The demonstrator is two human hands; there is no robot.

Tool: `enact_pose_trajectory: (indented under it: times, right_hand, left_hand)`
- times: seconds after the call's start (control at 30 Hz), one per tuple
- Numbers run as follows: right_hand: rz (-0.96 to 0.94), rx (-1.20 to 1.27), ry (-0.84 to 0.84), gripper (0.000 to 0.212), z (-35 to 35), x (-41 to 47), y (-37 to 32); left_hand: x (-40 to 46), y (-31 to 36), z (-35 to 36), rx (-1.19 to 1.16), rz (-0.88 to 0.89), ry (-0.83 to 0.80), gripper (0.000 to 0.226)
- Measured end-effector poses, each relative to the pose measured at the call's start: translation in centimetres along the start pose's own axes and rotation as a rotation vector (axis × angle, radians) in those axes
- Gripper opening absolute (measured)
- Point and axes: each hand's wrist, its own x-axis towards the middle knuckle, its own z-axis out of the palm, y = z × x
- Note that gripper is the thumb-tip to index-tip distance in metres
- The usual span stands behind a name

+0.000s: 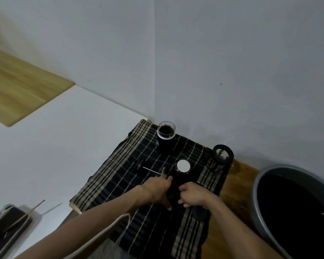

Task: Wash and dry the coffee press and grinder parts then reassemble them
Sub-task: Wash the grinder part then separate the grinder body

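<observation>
A dark cylinder with a white round top (183, 166) stands upright near the middle of a dark checked cloth (120, 176) spread over a wooden counter (238, 184). Both hands reach to its base. The left hand (158, 189) lies with fingers stretched toward the cylinder's foot; its grip looks released, though what the fingertips touch is lost in the dark. The right hand (192, 193) has its fingers curled against something black below the cylinder; whether that grip holds it cannot be told.

Just left of the cylinder lies one thin metal rod (153, 171). Two more vessels stand on the cloth: one clear-rimmed jar (166, 134) at the far edge and one glass beaker in a black frame (221, 157) to the right. One grey basin (295, 208) sits on the counter, apart from the cloth.
</observation>
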Motion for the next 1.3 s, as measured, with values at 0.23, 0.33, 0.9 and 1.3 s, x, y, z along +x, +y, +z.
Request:
enact_pose_trajectory:
  times: [0.23,0.33,0.9,1.3]
  right_hand:
    - [-0.128,0.021,0.043,0.029,-7.0,-2.5,-4.8]
    - [-0.209,0.104,0.212,0.033,-9.5,-2.1,-7.6]
    - [-0.281,-0.270,0.571,0.089,-11.9,2.0,-12.5]
    - [-0.273,0.216,0.808,0.046,-21.9,-15.4,-2.1]
  left_hand:
    - [0.7,-5.4,-8.5,-0.243,-0.105,0.045,0.036]
    - [2.7,-8.1,-9.9,-0.358,-0.267,0.273,0.048]
    - [7.4,-6.2,-8.0,-0.854,0.044,0.682,0.080]
    - [5.8,7.9,-13.7,-1.767,0.141,0.078,0.067]
